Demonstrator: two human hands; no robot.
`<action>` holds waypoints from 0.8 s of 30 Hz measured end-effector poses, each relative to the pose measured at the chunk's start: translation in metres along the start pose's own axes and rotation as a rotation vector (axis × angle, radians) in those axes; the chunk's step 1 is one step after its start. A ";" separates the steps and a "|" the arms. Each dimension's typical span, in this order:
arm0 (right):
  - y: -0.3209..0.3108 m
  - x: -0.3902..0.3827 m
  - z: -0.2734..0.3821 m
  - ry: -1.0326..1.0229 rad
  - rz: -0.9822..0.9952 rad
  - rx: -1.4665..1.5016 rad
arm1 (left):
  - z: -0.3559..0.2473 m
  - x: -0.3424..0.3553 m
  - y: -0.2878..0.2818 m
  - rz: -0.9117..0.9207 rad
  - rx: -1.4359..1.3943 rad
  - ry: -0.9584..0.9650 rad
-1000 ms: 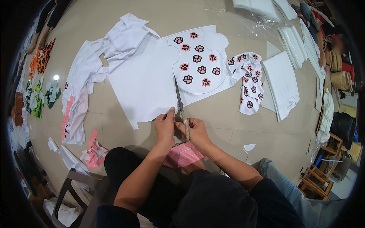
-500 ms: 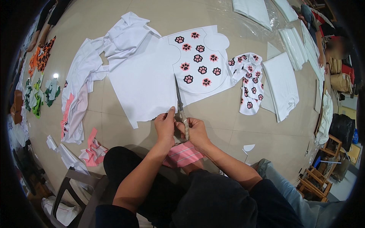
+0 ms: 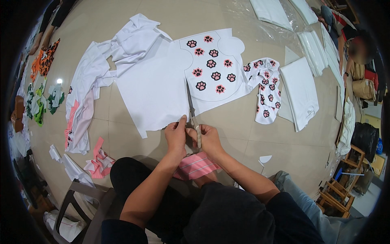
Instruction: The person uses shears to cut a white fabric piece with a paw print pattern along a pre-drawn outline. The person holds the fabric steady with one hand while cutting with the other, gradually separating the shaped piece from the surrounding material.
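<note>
A white fabric sheet (image 3: 150, 101) lies on the tiled floor, its right part bearing black and pink paw prints inside a drawn curved outline (image 3: 209, 71). My left hand (image 3: 175, 134) pinches the sheet's near edge, thumb on top. Just to its right, my right hand (image 3: 206, 140) is closed round the wrapped handle of long scissors (image 3: 192, 110), whose blades point away from me along the left side of the print. Below my hands, pink striped fabric (image 3: 191, 166) rests over my lower leg.
Crumpled white garments (image 3: 87, 77) lie left, printed pieces (image 3: 268, 89) and folded white stacks (image 3: 298, 93) right. Green scraps (image 3: 38, 103), pink strips (image 3: 99, 162), a dark chair (image 3: 71, 211) and wooden frames (image 3: 341, 191) surround me. A co-worker (image 3: 343, 34) bends at the right; another person's legs (image 3: 50, 28) show upper left.
My hands and the scissors have barely shifted. The co-worker at the upper right has moved, with more of the body and arm now showing over the white pieces.
</note>
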State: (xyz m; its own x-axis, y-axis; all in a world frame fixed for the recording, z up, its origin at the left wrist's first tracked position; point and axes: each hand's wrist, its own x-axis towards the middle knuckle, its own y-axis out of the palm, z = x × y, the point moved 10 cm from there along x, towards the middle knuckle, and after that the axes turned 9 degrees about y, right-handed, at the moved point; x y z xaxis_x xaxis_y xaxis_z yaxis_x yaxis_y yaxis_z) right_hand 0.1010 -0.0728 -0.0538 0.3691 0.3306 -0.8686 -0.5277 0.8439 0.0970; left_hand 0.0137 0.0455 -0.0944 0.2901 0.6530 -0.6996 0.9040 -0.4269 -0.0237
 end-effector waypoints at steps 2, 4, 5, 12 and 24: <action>-0.001 0.004 0.005 -0.037 -0.009 -0.020 | -0.001 -0.002 0.002 0.003 -0.022 -0.002; -0.001 0.007 0.007 -0.037 -0.012 -0.017 | 0.000 -0.002 0.003 0.024 -0.029 -0.015; -0.001 0.008 0.008 -0.037 -0.013 -0.016 | 0.001 -0.002 0.003 0.035 -0.032 -0.021; 0.001 0.014 0.010 -0.048 0.016 0.004 | -0.005 -0.005 0.005 0.035 -0.035 -0.007; 0.002 0.013 0.012 -0.034 0.025 0.046 | -0.007 -0.007 0.005 0.039 -0.001 -0.007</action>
State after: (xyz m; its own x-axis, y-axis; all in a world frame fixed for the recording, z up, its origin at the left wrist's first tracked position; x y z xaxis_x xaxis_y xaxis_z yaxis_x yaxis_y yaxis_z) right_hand 0.1137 -0.0617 -0.0597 0.3820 0.3655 -0.8488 -0.5017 0.8534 0.1416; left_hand 0.0182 0.0436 -0.0845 0.3226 0.6316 -0.7050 0.8925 -0.4511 0.0043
